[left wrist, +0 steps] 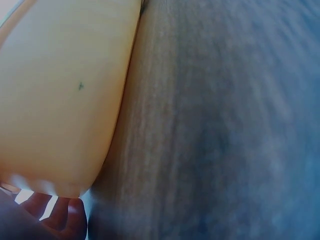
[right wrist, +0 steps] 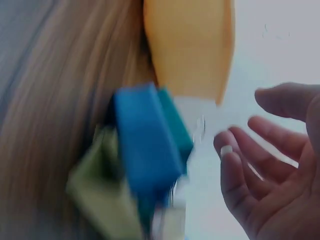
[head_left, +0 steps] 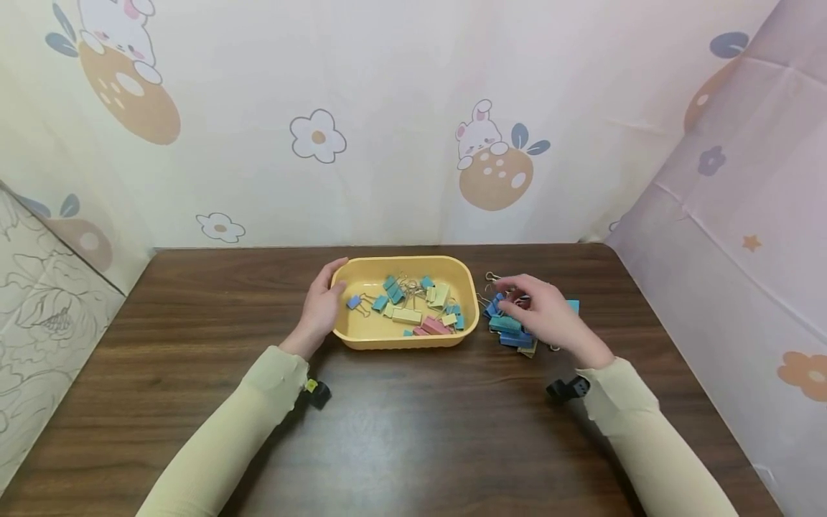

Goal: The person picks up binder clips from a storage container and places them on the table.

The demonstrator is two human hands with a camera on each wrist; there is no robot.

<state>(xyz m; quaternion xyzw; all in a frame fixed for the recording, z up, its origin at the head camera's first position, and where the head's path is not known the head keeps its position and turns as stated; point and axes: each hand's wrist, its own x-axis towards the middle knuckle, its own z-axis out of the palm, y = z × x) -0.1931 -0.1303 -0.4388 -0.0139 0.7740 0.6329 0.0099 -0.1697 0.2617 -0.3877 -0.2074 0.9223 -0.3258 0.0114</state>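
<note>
Two hands work from above: left hand [head_left: 321, 305] holds the yellow tray [head_left: 362, 337] by its rim, right hand [head_left: 545, 310] hovers over loose binder clips [head_left: 510, 327] beside it. Left wrist: tray wall [left wrist: 60, 100], fingers [left wrist: 60, 220] beneath. Right wrist: fingers [right wrist: 260, 175] open, empty; a hasty grab could scatter clips [right wrist: 145, 150].

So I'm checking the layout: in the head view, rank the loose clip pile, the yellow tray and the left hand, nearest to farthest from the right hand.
1. Loose clip pile: directly under the right hand, right of the tray.
2. Yellow tray: just left of the pile, mid-table.
3. Left hand: holding the tray's far left end.
</note>
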